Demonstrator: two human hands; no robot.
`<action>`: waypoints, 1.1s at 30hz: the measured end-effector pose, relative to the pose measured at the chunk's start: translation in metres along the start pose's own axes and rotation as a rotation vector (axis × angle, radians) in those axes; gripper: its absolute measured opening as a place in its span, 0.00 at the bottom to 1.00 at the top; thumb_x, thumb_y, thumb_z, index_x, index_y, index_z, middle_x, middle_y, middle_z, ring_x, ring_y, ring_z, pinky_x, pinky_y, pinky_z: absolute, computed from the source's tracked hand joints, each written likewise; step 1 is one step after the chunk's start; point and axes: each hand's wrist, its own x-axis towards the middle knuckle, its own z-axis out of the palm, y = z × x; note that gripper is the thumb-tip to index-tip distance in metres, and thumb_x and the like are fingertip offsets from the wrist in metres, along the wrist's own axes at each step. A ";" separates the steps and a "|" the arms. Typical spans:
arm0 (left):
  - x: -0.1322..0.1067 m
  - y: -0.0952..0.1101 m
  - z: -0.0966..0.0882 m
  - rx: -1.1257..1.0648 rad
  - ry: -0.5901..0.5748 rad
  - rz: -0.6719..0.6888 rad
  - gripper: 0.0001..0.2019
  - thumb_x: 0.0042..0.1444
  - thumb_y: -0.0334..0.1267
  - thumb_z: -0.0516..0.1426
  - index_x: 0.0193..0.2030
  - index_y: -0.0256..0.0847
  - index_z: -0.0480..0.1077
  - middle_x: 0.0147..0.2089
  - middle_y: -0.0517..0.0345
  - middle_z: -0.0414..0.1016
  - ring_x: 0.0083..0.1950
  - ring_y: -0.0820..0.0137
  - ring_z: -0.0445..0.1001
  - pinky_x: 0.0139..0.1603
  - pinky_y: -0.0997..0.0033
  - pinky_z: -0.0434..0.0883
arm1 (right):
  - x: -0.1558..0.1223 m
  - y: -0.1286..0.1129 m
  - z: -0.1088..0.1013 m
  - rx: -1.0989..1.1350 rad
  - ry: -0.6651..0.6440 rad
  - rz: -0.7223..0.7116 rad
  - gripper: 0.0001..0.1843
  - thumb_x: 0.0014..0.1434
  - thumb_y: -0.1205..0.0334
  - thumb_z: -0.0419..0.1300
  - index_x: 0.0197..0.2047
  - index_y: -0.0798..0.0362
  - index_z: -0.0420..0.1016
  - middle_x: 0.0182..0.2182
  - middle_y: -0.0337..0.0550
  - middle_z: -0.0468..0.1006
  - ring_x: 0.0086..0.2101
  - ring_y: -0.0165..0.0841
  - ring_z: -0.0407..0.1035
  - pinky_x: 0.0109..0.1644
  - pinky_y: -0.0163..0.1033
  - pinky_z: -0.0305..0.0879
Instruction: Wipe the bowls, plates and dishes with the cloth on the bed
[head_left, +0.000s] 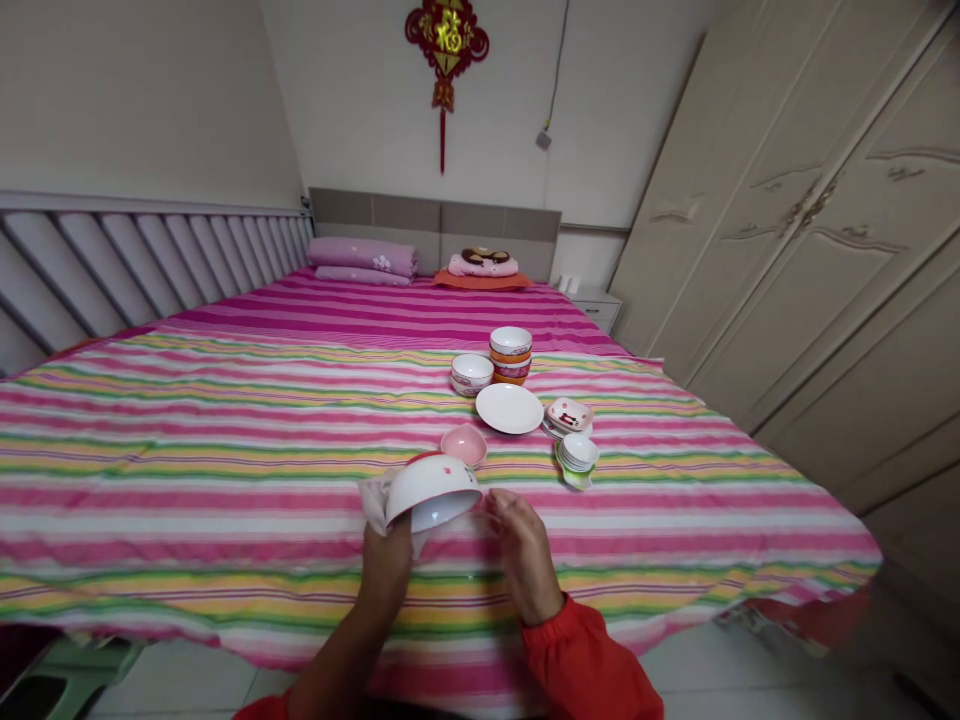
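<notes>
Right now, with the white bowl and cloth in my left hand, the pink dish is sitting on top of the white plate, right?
No, the pink dish isn't on the white plate; it lies apart from it on the striped bedspread, nearer you, as the head view shows. The white bowl and cloth are in your left hand.

Striped bedsheet (225,440) across a bed, under a white plate (509,408), a pink dish (463,445), a white bowl (472,374) just beside a stack of orange and pink bowls (511,355), plus a patterned dish pile (568,415) and a small dish pile (577,460) toward the right edge. Farther up, pillows (362,256) against a grey headboard (435,222). Above, a red knot ornament (447,50) on the wall. To the right, a nightstand (598,310) and a cream wardrobe (787,220); to the left, a slatted panel (135,265).
</notes>
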 end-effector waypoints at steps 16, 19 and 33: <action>-0.010 -0.023 -0.022 0.344 -0.388 0.529 0.30 0.38 0.35 0.64 0.51 0.38 0.65 0.56 0.43 0.67 0.64 0.50 0.60 0.63 0.51 0.58 | -0.005 -0.012 0.010 0.213 -0.320 0.271 0.19 0.50 0.56 0.67 0.44 0.55 0.75 0.41 0.47 0.81 0.43 0.40 0.74 0.51 0.47 0.68; -0.018 -0.022 -0.024 0.287 -0.481 0.350 0.36 0.34 0.41 0.67 0.53 0.36 0.64 0.57 0.40 0.67 0.63 0.48 0.61 0.61 0.51 0.61 | -0.007 -0.020 0.009 0.170 -0.332 0.215 0.21 0.48 0.58 0.68 0.45 0.56 0.76 0.40 0.48 0.81 0.43 0.41 0.74 0.51 0.48 0.67; -0.012 -0.002 -0.038 0.410 -0.614 0.368 0.21 0.53 0.41 0.57 0.56 0.45 0.70 0.63 0.50 0.66 0.67 0.58 0.57 0.68 0.56 0.50 | -0.014 -0.019 0.005 0.005 -0.382 0.179 0.21 0.44 0.59 0.70 0.42 0.58 0.77 0.33 0.47 0.81 0.33 0.39 0.75 0.41 0.43 0.69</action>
